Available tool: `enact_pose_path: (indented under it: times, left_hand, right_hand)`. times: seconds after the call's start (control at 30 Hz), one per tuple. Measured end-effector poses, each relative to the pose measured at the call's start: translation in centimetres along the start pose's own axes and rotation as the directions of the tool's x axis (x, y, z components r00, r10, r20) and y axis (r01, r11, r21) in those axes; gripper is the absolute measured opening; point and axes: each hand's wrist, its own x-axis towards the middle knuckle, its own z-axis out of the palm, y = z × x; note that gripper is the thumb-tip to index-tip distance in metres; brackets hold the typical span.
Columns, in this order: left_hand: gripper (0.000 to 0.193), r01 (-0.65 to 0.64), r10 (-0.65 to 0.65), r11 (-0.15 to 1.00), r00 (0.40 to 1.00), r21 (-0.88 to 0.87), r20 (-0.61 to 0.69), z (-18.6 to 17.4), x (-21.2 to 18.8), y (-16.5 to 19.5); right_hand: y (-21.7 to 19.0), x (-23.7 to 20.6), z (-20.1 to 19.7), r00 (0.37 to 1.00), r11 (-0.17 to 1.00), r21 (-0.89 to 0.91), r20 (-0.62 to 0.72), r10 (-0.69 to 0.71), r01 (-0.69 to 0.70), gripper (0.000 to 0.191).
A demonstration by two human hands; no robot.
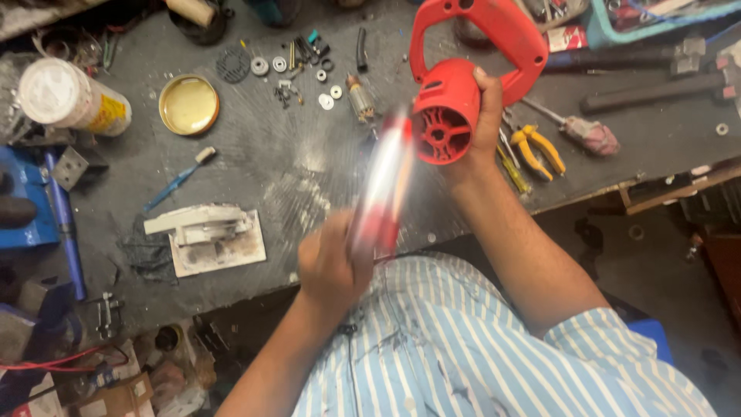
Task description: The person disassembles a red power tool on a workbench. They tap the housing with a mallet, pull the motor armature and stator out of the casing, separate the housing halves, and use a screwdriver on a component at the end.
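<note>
Red housing: the power-tool body point(455, 100) is plastic with a loop handle, held up over the dark workbench point(293, 162), just above its front edge.
Right hand: the right hand point(482, 123) is wrapped round the barrel part, fingers clenched on it, thumb side up by the handle root.
Left hand: the left hand point(333, 266) is clenched on the low end of a red-and-white tool point(384, 181). It's motion-blurred, so I can't tell what sort of tool it is.
Which way it points: the housing's open round end, with the ribbed hub, faces the camera and a bit down-left, and the handle loop runs up and away. Long axis goes roughly from that open mouth back through the handle.
Blurred tool axis: steep diagonal, grip low by the striped shirt point(463, 355), tip up by the mouth of the housing.
How I'd do it: keep the right-hand grip firm so the body can't twist, and line the tool up with the hub before pushing.
Watch out: loose washers and small parts point(309, 73) and yellow-handled pliers point(536, 147) lie close behind.
</note>
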Motion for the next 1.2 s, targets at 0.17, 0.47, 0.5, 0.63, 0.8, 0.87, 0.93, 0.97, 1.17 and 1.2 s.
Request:
enact_pose_path:
  times: [0.17,0.47,0.5,0.63,0.8,0.87,0.93,0.97,1.17,1.2]
  left_hand:
    - [0.023,-0.353,0.375,0.826,0.926,-0.438,-0.040,-2.5,1.7,2.6]
    - [0.015,-0.146,0.118,0.970,0.981,-0.192,-0.152,-1.5,-0.3,2.3]
    - [0.017,-0.278,0.216,0.928,0.944,-0.248,-0.250,-1.6,-0.8,2.3]
    - [0.012,-0.149,0.141,0.984,0.986,0.095,0.094,0.8,-1.1,0.1]
    - [0.017,0.254,-0.257,0.966,0.963,0.047,0.078,2.2,-2.2,-1.3]
    - [0.012,0.124,-0.124,0.991,0.992,0.040,0.004,1.4,-2.5,-1.4]
    - [0.009,0.018,-0.017,0.999,1.000,0.035,-0.019,0.7,-2.6,-1.1]
    - [0.008,0.028,-0.028,0.999,0.999,0.023,-0.015,0.5,-2.5,-1.1]
    - [0.013,0.058,-0.058,0.998,0.998,-0.037,0.002,1.3,-3.3,-1.5]
    - [0.016,0.114,-0.113,0.993,0.993,-0.030,0.030,1.4,-3.8,-1.5]
  right_hand:
    - [-0.2,0.6,-0.3,1.000,0.999,-0.040,0.003,0.021,-0.021,0.055]
    - [-0.4,-0.4,-0.2,0.999,0.999,-0.004,-0.006,0.054,-0.054,0.052]
    - [-0.4,-0.5,-0.1,0.997,0.997,0.012,-0.028,0.071,-0.071,0.051]
    - [-0.3,-0.4,-0.3,0.993,0.989,0.083,0.018,0.117,-0.119,0.049]
    - [-0.4,0.0,-0.9,0.997,0.993,0.101,0.066,0.048,-0.055,0.049]
    - [-1.4,0.6,-0.2,0.982,0.996,0.073,0.186,0.038,-0.053,0.054]
    - [-3.2,0.6,0.9,0.934,0.978,0.137,0.341,0.104,-0.159,0.061]
    - [-4.2,0.4,1.4,0.902,0.962,0.166,0.412,0.133,-0.218,0.065]
    - [-4.7,-2.0,3.5,0.727,0.859,0.248,0.660,0.189,-0.448,0.084]
    - [-4.1,-2.4,3.2,0.713,0.843,0.245,0.670,0.209,-0.478,0.086]
